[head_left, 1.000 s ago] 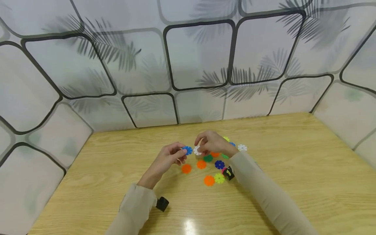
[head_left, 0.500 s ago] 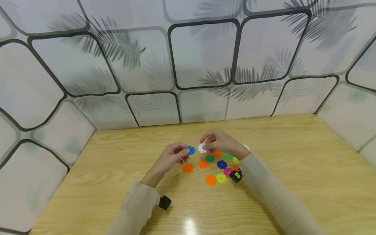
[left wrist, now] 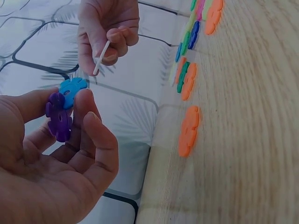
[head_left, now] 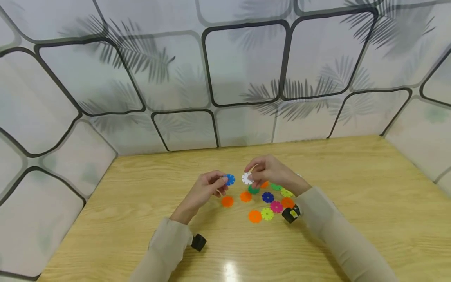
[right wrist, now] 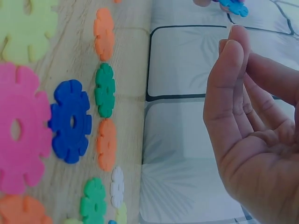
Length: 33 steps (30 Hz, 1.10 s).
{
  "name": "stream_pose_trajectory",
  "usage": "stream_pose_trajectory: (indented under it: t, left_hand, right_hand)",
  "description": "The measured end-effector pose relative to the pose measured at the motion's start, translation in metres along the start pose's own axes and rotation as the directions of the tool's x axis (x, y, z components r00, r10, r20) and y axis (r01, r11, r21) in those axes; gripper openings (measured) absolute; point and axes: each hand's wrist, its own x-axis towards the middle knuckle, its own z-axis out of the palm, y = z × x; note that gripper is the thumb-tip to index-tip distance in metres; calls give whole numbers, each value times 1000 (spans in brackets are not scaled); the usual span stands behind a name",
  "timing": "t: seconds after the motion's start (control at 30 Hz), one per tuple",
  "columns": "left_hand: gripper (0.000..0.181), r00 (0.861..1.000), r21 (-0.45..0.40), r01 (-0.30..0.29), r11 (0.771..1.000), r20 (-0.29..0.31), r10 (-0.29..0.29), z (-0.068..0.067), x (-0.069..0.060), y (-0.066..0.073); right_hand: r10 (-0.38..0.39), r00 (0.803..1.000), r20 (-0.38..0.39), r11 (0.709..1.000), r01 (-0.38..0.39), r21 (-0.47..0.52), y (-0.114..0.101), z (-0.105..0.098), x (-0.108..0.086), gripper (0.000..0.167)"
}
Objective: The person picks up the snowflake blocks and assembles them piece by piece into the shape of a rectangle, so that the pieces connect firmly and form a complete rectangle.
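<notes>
My left hand (head_left: 208, 187) pinches a blue notched disc (head_left: 230, 179) above the table. In the left wrist view that blue disc (left wrist: 73, 92) is joined to a purple disc (left wrist: 59, 116) held between thumb and fingers. My right hand (head_left: 273, 173) pinches a white disc (head_left: 247, 178) just to the right, with a gap between it and the blue one. Seen from the left wrist, the white disc (left wrist: 101, 58) is edge-on between the fingertips. The right wrist view shows the right hand (right wrist: 252, 107) with its disc hidden behind the fingers.
Loose discs lie on the table (head_left: 123, 219) below the hands: orange (head_left: 227, 201), dark blue (head_left: 267, 197), pink (head_left: 276, 206), yellow (head_left: 267, 214), green (head_left: 253, 189) and others. A patterned cloth wall (head_left: 243, 66) stands behind. Black wrist cameras (head_left: 199, 243) hang at both sleeves.
My right hand has moved right with the white disc, widening the gap to the blue one. The left hand still holds its disc. The head view has shifted slightly.
</notes>
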Motion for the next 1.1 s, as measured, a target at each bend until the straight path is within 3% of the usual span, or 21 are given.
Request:
stream_pose_trajectory:
  t: [0.43, 0.6, 1.1]
  left_hand:
    - [22, 998, 45, -32, 998, 55, 30, 2, 0, 0]
    - [20, 997, 22, -39, 999, 67, 38, 4, -2, 0]
    - [20, 998, 20, -30, 999, 51, 29, 9, -2, 0]
  right_hand:
    - [-10, 1000, -6, 999, 10, 30, -6, 4, -2, 27]
    - [-12, 1000, -1, 999, 12, 39, -7, 6, -1, 26]
    - [-4, 999, -46, 995, 9, 95, -3, 13, -3, 18]
